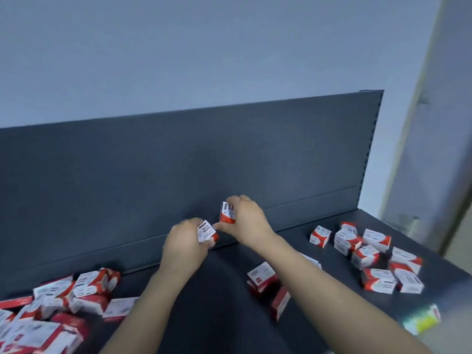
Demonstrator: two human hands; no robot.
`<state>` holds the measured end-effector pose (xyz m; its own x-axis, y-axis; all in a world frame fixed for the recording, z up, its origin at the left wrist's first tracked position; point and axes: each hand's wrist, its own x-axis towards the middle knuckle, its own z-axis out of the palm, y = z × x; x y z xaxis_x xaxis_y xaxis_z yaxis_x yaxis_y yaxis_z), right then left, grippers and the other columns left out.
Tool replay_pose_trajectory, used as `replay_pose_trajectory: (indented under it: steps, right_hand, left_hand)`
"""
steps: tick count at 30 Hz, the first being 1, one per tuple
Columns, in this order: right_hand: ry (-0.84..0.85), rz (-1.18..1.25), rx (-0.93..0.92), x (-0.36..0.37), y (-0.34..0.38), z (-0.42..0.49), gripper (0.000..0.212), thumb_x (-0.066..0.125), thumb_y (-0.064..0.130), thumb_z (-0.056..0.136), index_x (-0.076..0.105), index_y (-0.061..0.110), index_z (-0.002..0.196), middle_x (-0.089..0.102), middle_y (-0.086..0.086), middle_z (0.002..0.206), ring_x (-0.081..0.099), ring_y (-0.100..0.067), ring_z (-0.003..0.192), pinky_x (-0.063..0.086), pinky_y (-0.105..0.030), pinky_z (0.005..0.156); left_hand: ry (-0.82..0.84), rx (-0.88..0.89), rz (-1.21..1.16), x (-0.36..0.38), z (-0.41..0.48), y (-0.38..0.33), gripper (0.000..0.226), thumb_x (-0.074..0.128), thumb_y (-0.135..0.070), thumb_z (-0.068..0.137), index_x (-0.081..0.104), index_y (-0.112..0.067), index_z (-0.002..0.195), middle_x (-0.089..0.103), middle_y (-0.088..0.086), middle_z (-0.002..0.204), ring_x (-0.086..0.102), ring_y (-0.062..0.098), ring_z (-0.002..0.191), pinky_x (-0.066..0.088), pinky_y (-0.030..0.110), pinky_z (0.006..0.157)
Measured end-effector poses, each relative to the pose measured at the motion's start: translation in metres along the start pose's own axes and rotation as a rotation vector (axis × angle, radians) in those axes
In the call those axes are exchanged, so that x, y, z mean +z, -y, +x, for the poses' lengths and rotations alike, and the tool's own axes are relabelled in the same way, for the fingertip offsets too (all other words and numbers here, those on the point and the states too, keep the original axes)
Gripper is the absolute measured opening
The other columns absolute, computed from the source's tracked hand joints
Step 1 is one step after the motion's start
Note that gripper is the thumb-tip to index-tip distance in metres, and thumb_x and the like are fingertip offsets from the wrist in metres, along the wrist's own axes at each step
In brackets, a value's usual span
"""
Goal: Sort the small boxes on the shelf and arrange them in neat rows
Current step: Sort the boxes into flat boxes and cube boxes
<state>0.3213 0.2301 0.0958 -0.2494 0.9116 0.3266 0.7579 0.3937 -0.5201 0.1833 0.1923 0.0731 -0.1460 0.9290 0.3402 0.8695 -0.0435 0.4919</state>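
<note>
Both hands at the rear of the shelf [224, 282], one box in each.

Left hand [185, 242] has fingers curled round the left box [207, 231], which is tilted, its long axis leaning toward the right. Right hand [249, 221] pinches the right box [226, 213] between thumb and fingers; it is held about upright, long axis vertical, near the back panel [178, 162]. The two boxes sit just beside each other, left one lower and nearer the person. Whether either rests on the shelf cannot be told. Judgement: a row is being started along the panel foot, and the left box needs turning upright to match. Unsorted stock lies either side: left pile [63, 300] is nearer the left hand, right cluster [378, 256] nearer the right.
</note>
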Motion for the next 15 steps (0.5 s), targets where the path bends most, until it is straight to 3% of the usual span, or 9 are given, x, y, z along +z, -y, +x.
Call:
replay_pose_trajectory:
  steps: [7,15]
  right_hand:
    - [-0.029,-0.06,0.095,-0.092,-0.149,-0.028,0.059,0.073,0.04,0.075,0.052,0.009,0.121,0.055,-0.011,0.12,0.054,-0.027,0.109,0.042,-0.031,0.088]
    - [0.024,-0.104,0.213,-0.141,-0.266,-0.039,0.06,0.071,0.038,0.078,0.05,0.009,0.126,0.055,-0.01,0.123,0.054,-0.025,0.111,0.044,-0.031,0.089]
  left_hand:
    - [0.109,0.055,-0.052,0.105,0.01,-0.137,0.014,0.072,-0.023,0.075,0.062,-0.017,0.082,0.063,-0.005,0.077,0.057,0.016,0.074,0.036,0.023,0.058]
    - [0.267,-0.04,0.095,0.188,0.009,-0.226,0.025,0.07,-0.031,0.077,0.062,-0.014,0.093,0.065,0.002,0.095,0.061,0.02,0.086,0.045,0.029,0.065]
